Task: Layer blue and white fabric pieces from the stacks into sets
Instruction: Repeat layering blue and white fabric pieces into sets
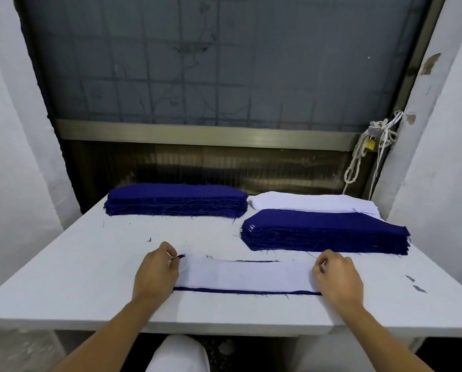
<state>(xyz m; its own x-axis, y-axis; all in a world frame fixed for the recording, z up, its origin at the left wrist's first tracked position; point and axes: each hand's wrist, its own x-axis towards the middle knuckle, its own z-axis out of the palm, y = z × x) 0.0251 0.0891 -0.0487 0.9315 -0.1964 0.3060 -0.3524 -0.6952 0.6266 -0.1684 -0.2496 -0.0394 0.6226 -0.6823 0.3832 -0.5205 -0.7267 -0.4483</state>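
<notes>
Left hand (157, 272) and right hand (337, 277) each pinch an end of the white piece (246, 275), aligning it between them over a blue piece (246, 292) on the table (90, 264); next apparently squaring edges, then reaching beyond the right hand to the blue stack (326, 234).

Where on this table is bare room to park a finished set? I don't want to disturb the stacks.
Free: the left part of the table, between the far-left blue stack and the left hand; also the near strip before the white piece. Crowded: the right rear, where the white stack and right blue stack sit close together.
</notes>
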